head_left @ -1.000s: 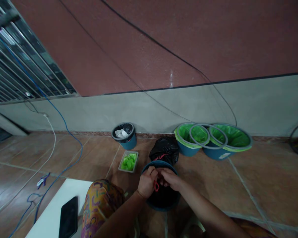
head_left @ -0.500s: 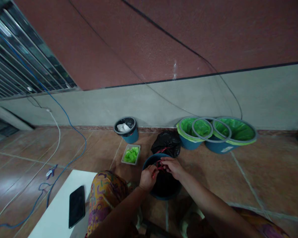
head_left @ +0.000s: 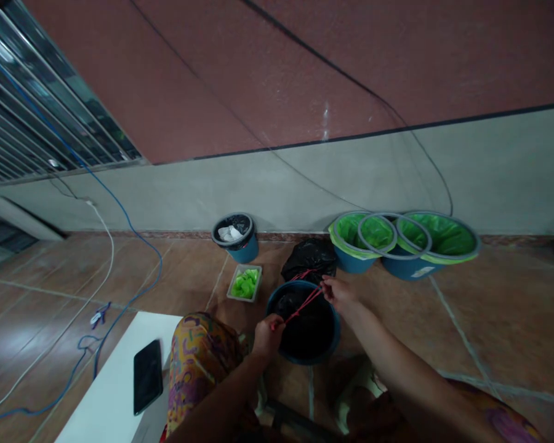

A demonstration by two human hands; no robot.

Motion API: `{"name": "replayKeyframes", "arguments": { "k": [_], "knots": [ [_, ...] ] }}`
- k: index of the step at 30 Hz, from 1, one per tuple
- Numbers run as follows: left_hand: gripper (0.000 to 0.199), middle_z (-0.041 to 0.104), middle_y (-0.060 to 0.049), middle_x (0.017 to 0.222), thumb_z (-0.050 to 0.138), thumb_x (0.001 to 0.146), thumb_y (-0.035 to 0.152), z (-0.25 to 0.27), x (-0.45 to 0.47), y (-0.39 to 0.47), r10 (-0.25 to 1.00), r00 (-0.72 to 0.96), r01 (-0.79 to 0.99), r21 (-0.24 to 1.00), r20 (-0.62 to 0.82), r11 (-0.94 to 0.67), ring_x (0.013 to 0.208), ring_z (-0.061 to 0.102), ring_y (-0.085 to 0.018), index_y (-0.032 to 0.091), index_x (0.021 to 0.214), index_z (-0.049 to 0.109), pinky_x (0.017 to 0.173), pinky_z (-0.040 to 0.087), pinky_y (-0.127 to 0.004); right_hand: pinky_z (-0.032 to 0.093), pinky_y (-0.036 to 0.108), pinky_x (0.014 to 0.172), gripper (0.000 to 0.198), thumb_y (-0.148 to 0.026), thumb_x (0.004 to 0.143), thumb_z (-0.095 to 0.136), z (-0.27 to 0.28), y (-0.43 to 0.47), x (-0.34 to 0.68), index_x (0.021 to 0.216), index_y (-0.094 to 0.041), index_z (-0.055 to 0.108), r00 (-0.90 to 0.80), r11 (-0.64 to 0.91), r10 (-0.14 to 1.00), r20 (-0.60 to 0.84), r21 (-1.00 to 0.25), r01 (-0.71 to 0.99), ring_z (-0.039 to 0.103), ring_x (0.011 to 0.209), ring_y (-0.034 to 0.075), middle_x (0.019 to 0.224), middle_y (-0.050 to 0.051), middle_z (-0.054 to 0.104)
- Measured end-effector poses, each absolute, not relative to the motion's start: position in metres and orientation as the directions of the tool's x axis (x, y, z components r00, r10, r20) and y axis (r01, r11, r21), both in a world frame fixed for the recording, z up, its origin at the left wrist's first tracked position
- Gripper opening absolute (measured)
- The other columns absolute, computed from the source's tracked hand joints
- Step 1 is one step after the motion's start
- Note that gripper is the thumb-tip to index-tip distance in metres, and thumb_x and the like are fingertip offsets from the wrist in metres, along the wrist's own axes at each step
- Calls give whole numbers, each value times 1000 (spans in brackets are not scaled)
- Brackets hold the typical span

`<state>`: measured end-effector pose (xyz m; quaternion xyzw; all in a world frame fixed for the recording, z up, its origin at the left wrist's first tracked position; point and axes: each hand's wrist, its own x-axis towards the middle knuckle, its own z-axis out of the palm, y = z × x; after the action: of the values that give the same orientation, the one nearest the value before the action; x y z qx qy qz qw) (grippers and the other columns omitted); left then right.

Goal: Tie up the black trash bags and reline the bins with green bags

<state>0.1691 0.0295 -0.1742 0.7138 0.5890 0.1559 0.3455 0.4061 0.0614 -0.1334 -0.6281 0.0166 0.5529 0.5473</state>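
Observation:
Red drawstrings (head_left: 306, 304) stretch taut between my two hands, over the mouth of a blue bucket (head_left: 336, 335). My left hand (head_left: 268, 335) is closed on one end at the bucket's left rim. Higher up, at the right rim, my right hand (head_left: 339, 293) pinches the other end. Dark plastic, apparently a black bag (head_left: 290, 301), lies inside the bucket; its depth is too dark to make out. Right behind the bucket sits another black plastic bag (head_left: 307, 258) with red strings on it.
Two blue bins with green liners (head_left: 355, 263) stand by the wall, grey rings (head_left: 431, 243) across their tops. A small black-lined bin (head_left: 244, 251) and a tray of green plastic (head_left: 244, 283) are left of the bag. A phone (head_left: 148, 376) lies on a white surface (head_left: 101, 394).
My hands have moved apart, the left down and left, the right up and right. The red drawstrings, bunched between the fingers before, are now pulled out straight.

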Motion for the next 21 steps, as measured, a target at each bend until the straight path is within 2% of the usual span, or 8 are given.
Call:
{"name": "replayKeyframes", "arguments": {
  "k": [3, 5, 8, 10, 13, 15, 18, 21],
  "knots": [
    [13, 70, -2, 82, 57, 79, 15, -175, 169, 29, 934, 272, 763, 643, -234, -61, 77, 61, -15, 19, 81, 70, 74, 41, -25, 34, 14, 39, 18, -2, 79, 50, -134, 63, 411, 80, -17, 58, 422, -376, 552, -719, -667, -643, 49, 41, 4, 52, -5, 57],
    [15, 68, -1, 76, 55, 81, 15, -175, 169, 30, 920, 274, 802, 595, -281, -57, 74, 59, -14, 18, 76, 69, 71, 39, -25, 35, 14, 40, 17, -2, 79, 50, -135, 63, 413, 81, -17, 57, 440, -357, 539, -718, -668, -653, 50, 41, 4, 51, -5, 58],
    [21, 57, 2, 60, 53, 83, 16, -178, 165, 32, 915, 232, 839, 544, -331, -16, 62, 51, -11, 17, 64, 63, 63, 32, -24, 36, 14, 40, 16, -2, 76, 53, -134, 64, 414, 81, -17, 58, 458, -335, 535, -710, -676, -656, 51, 41, 5, 49, -5, 58],
    [27, 46, 4, 52, 53, 83, 19, -181, 164, 35, 922, 199, 803, 595, -333, 42, 56, 44, -10, 17, 56, 56, 59, 28, -24, 36, 15, 40, 16, -2, 75, 55, -132, 64, 415, 80, -17, 58, 466, -326, 538, -702, -684, -652, 50, 39, 5, 49, -5, 59],
    [39, 36, 6, 46, 59, 81, 33, -182, 166, 42, 905, 168, 584, 779, -391, 229, 49, 37, -8, 17, 49, 45, 54, 27, -23, 35, 15, 39, 15, -4, 73, 57, -129, 65, 414, 79, -16, 60, 465, -320, 576, -672, -709, -629, 50, 40, 5, 50, -5, 61],
    [42, 40, 6, 47, 63, 76, 46, -177, 171, 48, 868, 188, 348, 858, -459, 379, 47, 38, -7, 17, 50, 47, 52, 30, -23, 35, 15, 39, 13, -7, 71, 60, -127, 65, 412, 80, -16, 62, 457, -321, 622, -636, -740, -591, 51, 41, 6, 53, -3, 63],
    [42, 55, 2, 57, 71, 67, 56, -166, 180, 54, 807, 268, 63, 846, -526, 530, 55, 50, -9, 14, 71, 65, 57, 40, -23, 35, 17, 41, 12, -15, 68, 65, -125, 64, 407, 80, -16, 65, 456, -328, 687, -566, -802, -500, 53, 44, 7, 58, -1, 66],
    [52, 65, -4, 69, 73, 65, 60, -158, 191, 57, 747, 325, -70, 773, -580, 631, 61, 58, -11, 12, 82, 68, 62, 45, -24, 36, 19, 44, 20, -28, 66, 70, -123, 63, 401, 82, -16, 68, 456, -313, 758, -467, -873, -373, 55, 50, 8, 62, 0, 67]
  ]
}}
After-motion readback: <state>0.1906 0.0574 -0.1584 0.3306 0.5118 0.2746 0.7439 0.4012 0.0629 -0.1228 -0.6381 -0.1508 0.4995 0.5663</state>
